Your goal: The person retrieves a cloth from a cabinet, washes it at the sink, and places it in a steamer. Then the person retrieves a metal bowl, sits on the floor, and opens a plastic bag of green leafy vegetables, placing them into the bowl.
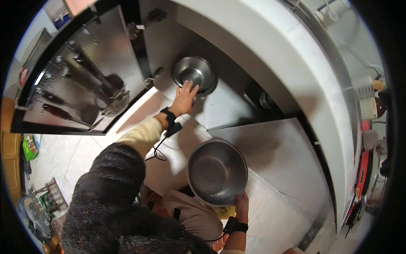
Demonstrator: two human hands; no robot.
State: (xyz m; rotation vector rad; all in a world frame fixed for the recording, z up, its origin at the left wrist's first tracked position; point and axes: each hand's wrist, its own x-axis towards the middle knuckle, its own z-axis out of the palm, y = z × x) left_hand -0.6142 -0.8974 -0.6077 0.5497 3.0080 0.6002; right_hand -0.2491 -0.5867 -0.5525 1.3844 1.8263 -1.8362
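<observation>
A shiny stainless steel bowl (198,71) sits on the pale floor of an open lower cabinet (228,108). My left hand (184,98) reaches in with its fingers spread over the bowl's near rim. Whether the fingertips press on the metal cannot be told. Lower down, my right hand (241,204) grips the rim of a large, dark grey, wok-like pan (217,173). The pan is held above my lap and the tiled floor, its inside facing up with nothing in it. Both wrists wear black straps with small devices and cables.
An open cabinet door (120,57) on the left carries several hanging ladles and skimmers (115,104). Another door panel (282,158) stands open at right. A pale countertop edge (304,60) curves overhead. A small dark object (266,100) lies deeper in the cabinet.
</observation>
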